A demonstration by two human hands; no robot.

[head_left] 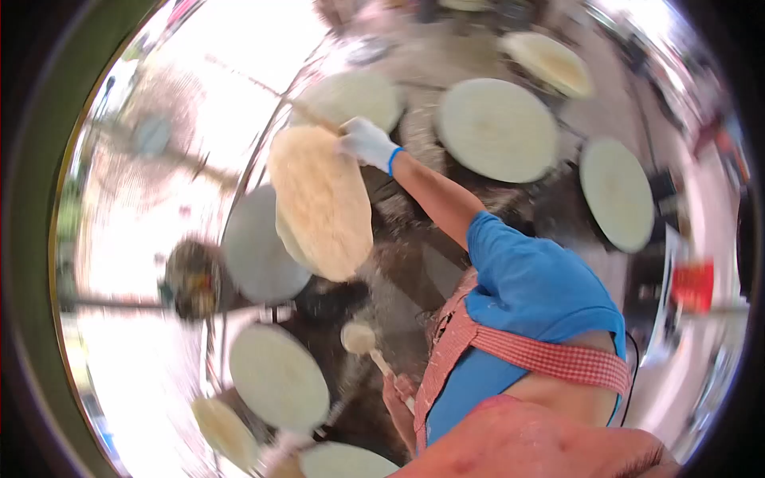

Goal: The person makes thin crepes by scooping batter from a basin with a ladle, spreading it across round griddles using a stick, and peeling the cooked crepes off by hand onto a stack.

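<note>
My right hand (368,143), in a white glove with a blue cuff, is closed at the upper edge of a large thin pancake (323,203). The pale, lightly browned sheet hangs partly over a bare grey round griddle (256,247). A thin wooden stick (315,115) meets the gloved fingers; whether they grip it too is unclear. Lower down, my bare left hand (397,389) is wrapped round the light handle of a ladle (358,338). The ladle's round head, pale and coated-looking, is held over the dark space between griddles.
Several round griddles covered with pale batter surround me, among them a big griddle (498,130), a right-hand griddle (617,195) and a lower-left griddle (279,378). A thicker pale round (550,64) stands at the top. A red object (692,285) is at far right.
</note>
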